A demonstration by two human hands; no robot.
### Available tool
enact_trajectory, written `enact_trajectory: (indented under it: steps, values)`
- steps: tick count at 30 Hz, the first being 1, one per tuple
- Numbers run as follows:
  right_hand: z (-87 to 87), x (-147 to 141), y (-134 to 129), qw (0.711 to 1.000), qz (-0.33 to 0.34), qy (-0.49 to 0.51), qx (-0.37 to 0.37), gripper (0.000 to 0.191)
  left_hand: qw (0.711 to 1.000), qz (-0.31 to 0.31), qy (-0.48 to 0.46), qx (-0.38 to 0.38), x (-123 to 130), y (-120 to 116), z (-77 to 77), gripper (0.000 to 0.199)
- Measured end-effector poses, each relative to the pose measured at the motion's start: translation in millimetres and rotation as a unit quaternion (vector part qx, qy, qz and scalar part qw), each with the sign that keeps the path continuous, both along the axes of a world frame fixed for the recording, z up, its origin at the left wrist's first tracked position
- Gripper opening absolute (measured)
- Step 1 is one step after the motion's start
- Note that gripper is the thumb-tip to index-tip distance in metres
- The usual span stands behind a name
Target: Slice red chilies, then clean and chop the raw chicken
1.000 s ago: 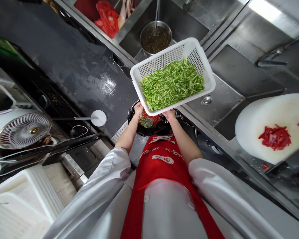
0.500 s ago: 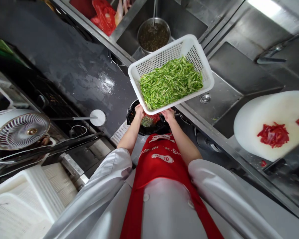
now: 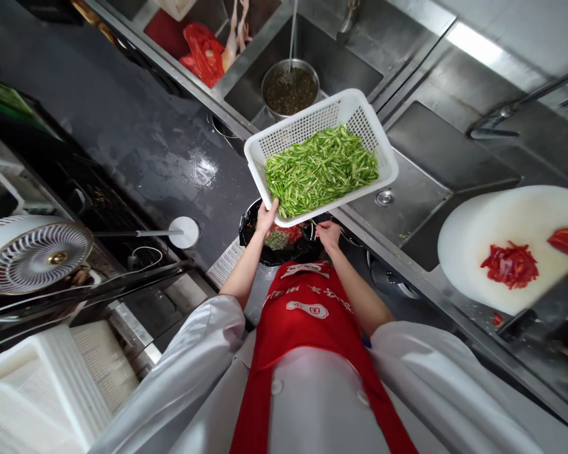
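Observation:
My left hand (image 3: 266, 217) grips the near left corner of a white plastic basket (image 3: 329, 217), its thumb over the rim. Thin green strips of a cut vegetable (image 3: 322, 170) lie heaped inside the basket, which hangs tilted near the sink edge. Just below the basket's near rim is my right hand (image 3: 329, 234), off the rim, with its fingers pinched together; whatever sits at the fingertips is too small to make out. Under both hands stands a bin lined with a black bag (image 3: 284, 254), holding red and greenish scraps (image 3: 279, 238).
Water runs into a metal pot (image 3: 290, 91) in the far sink. A red bag (image 3: 203, 53) lies in the sink beside it. To the right, a white cutting board (image 3: 459, 252) bears sliced red pepper (image 3: 510, 265). A fan (image 3: 40, 255) and stacked white baskets (image 3: 61, 372) are at left.
My right hand has let go of the basket's near rim and drawn slightly back, fingers pinched. The left thumb now shows over the rim. In the view, everything sits a little lower.

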State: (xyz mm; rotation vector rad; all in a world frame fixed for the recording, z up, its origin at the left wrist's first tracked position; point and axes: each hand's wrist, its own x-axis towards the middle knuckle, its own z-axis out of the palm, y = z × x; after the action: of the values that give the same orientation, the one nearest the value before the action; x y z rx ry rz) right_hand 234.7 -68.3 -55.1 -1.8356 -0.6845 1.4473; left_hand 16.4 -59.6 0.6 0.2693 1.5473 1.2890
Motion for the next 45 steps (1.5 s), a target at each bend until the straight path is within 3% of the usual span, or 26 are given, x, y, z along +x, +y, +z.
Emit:
enact_trajectory:
  steps: [5, 10, 16, 24, 29, 34, 37, 39, 41, 43, 45]
  values:
    - [-2.7, -0.3, 1.9, 1.000, 0.017, 0.008, 0.003, 0.009, 1.000, 0.002, -0.008, 0.023, 1.2, 5.8, -14.9, 0.047]
    - [-2.6, -20.2, 25.0, 0.997, 0.060, 0.049, -0.010, 0.031, 0.999, -0.009, 0.035, 0.017, -5.0, 4.4, -20.6, 0.041]
    - [5.1, -31.5, 32.3, 0.988, 0.092, 0.118, -0.039, 0.005, 0.997, -0.014, 0.072, 0.012, -3.4, 4.7, -19.9, 0.038]
    - [4.9, -42.1, 29.4, 0.990, 0.081, 0.111, -0.017, 0.019, 0.995, 0.011, 0.103, 0.000, -3.3, 6.8, -24.1, 0.034]
    - [10.4, -24.8, 33.7, 0.994, 0.102, 0.046, -0.003, 0.012, 0.993, 0.015, 0.118, -0.009, -1.5, 7.3, -26.8, 0.030]
    - [19.6, 25.3, -13.6, 0.990, 0.139, -0.034, -0.006, 0.022, 0.986, 0.056, 0.154, -0.036, -5.5, 21.7, -20.1, 0.021]
    - [31.7, 53.4, -43.1, 0.985, 0.152, -0.082, 0.000, 0.022, 0.987, 0.059, 0.146, -0.034, -13.3, 31.3, -14.6, 0.018]
    - [47.4, 58.6, -39.7, 0.980, 0.155, -0.119, 0.040, 0.025, 0.988, 0.051, 0.144, -0.034, -16.6, 33.8, -13.4, 0.016]
    - [69.7, 49.8, -12.7, 0.962, 0.177, -0.170, 0.118, 0.034, 0.988, 0.050, 0.144, -0.029, -15.9, 33.1, -14.3, 0.018]
    - [96.7, 32.2, 30.1, 0.928, 0.229, -0.220, 0.194, 0.048, 0.988, 0.058, 0.142, -0.026, -11.4, 30.9, -16.6, 0.019]
    - [124.6, 15.4, 73.2, 0.894, 0.284, -0.280, 0.205, 0.054, 0.988, 0.067, 0.140, -0.026, -5.0, 29.0, -19.2, 0.020]
